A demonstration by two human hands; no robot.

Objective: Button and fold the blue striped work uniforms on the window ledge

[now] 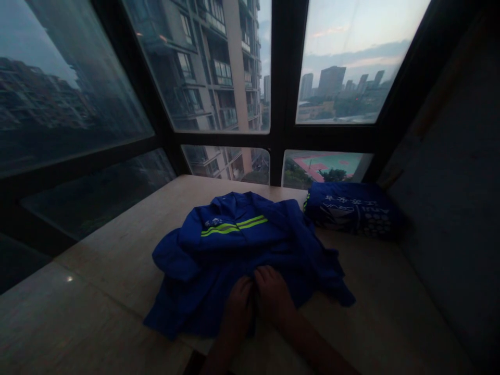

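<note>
A blue work jacket (pixel 234 250) with yellow-green reflective stripes across the chest lies spread, front up, on the pale stone sill. Its collar points toward the window, and a small white print marks one side of the chest. Both hands meet at the lower middle of its front opening. My left hand (pixel 239 299) is closed there with fingers bent against the fabric. Right beside it, my right hand (pixel 272 291) curls its fingers over the other edge of the opening. The fingertips are dim and partly hidden, so any small fastener between them cannot be made out.
A folded blue bundle (pixel 351 208) with white printing sits at the right back, near the dark wall (pixel 441 219). Dark window frames (pixel 279 140) border the sill (pixel 97 271) at the back and left. Some dark thing (pixel 194 363) shows at the bottom edge.
</note>
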